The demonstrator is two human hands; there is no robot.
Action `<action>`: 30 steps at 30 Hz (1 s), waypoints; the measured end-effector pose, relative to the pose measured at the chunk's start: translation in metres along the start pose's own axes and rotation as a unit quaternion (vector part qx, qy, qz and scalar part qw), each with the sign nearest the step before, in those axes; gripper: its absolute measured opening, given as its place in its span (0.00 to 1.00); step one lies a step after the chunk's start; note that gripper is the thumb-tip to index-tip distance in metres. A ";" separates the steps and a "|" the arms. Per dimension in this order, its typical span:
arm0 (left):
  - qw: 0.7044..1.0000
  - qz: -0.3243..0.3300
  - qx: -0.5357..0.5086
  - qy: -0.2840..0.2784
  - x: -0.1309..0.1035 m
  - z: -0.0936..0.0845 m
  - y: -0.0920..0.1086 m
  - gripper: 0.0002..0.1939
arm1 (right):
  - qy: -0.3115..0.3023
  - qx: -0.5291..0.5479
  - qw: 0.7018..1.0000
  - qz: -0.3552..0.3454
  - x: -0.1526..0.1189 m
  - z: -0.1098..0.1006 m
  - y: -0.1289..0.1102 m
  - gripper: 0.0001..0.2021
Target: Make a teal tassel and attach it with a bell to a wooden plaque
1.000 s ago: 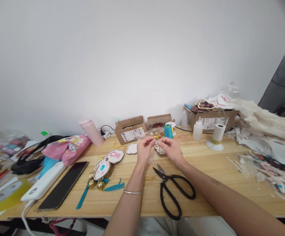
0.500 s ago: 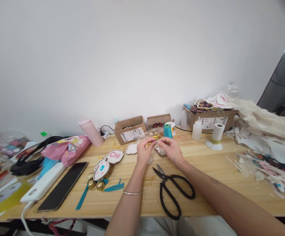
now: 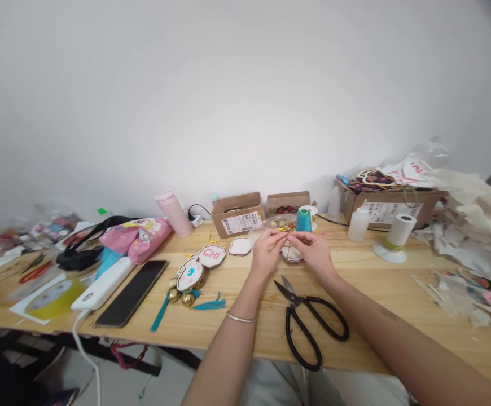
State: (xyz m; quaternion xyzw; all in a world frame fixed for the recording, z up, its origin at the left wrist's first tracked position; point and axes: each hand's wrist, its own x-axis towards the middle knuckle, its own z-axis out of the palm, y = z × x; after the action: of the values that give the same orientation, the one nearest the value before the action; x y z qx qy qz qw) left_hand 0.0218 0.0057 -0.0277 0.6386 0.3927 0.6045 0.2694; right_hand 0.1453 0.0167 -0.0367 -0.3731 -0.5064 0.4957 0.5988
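Note:
My left hand [image 3: 267,252] and my right hand [image 3: 313,251] meet over the table, fingertips close together. Both are pinched shut on a thin yellowish cord [image 3: 288,243], of which only a short piece shows between them. Behind the fingers sits a white cloud-shaped patch with a dark edge [image 3: 293,255], partly covered by the right hand. A cone of teal thread [image 3: 303,221] stands just beyond. Nearer my body lie black-handled scissors [image 3: 295,301], blades slightly apart, touched by neither hand.
Left of my hands are a "CHI" patch [image 3: 212,256], brass bells [image 3: 188,299], teal tassels [image 3: 209,304], a phone [image 3: 134,293] and a white power bank [image 3: 102,283]. Cardboard boxes [image 3: 237,219], a pink bottle [image 3: 175,214] and a white spool [image 3: 400,231] stand behind. Fabric scraps [image 3: 461,293] lie right.
The view has turned a little to the left, so the table's things appear further right. My hands stay pinched together, and a short length of cord now shows between them.

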 end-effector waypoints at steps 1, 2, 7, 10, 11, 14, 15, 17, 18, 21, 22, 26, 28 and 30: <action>1.000 -0.001 -0.002 -0.002 -0.001 0.001 0.000 0.08 | 0.003 0.001 1.000 0.009 0.000 -0.001 0.002 0.14; 1.000 -0.001 -0.004 -0.003 -0.002 0.001 0.001 0.08 | 0.005 0.000 1.000 0.015 0.000 -0.003 0.004 0.15; 1.000 0.003 0.008 -0.004 -0.008 0.005 0.002 0.09 | 0.006 -0.015 1.000 0.027 -0.003 -0.006 0.009 0.16; 0.998 -0.044 -0.038 0.009 -0.009 0.007 -0.002 0.10 | 0.020 -0.038 0.999 0.014 -0.005 -0.004 0.007 0.15; 0.996 -0.066 -0.058 0.014 -0.008 0.008 -0.003 0.10 | 0.026 -0.053 0.998 0.006 -0.005 -0.003 0.005 0.14; 0.984 -0.137 -0.111 0.028 -0.007 0.008 -0.003 0.10 | 0.042 -0.120 0.991 -0.035 -0.007 -0.002 0.001 0.13; 0.978 -0.162 -0.125 0.029 -0.007 0.008 -0.002 0.11 | 0.045 -0.150 0.986 -0.057 -0.008 -0.002 0.000 0.12; 0.966 -0.208 -0.150 0.018 -0.008 0.006 0.002 0.13 | 0.041 -0.216 0.970 -0.106 -0.009 -0.003 -0.001 0.11; 0.961 -0.226 -0.160 0.006 -0.008 0.005 0.004 0.14 | 0.037 -0.247 0.959 -0.132 -0.009 -0.004 -0.001 0.11; 0.946 -0.262 -0.187 -0.032 -0.010 0.001 0.010 0.18 | 0.024 -0.303 0.928 -0.216 -0.009 -0.006 0.001 0.10; 0.941 -0.271 -0.197 -0.040 -0.011 0.000 0.011 0.19 | 0.020 -0.311 0.918 -0.244 -0.009 -0.007 0.001 0.09; 0.909 -0.316 -0.264 -0.060 -0.011 -0.005 0.016 0.18 | -0.004 -0.339 0.877 -0.340 -0.007 -0.008 0.001 0.09; 0.890 -0.339 -0.298 -0.067 -0.010 -0.007 0.017 0.18 | -0.016 -0.355 0.859 -0.370 -0.005 -0.008 0.001 0.08; 0.873 -0.357 -0.324 -0.074 -0.010 -0.009 0.019 0.18 | -0.024 -0.368 0.844 -0.390 -0.004 -0.010 0.001 0.08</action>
State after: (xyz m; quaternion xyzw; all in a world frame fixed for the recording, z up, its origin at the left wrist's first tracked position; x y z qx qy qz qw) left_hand 0.0164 -0.0138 -0.0169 0.3746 0.3556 0.5115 0.6867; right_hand 0.1545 0.0137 -0.0407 -0.3259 -0.7693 0.0079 0.5494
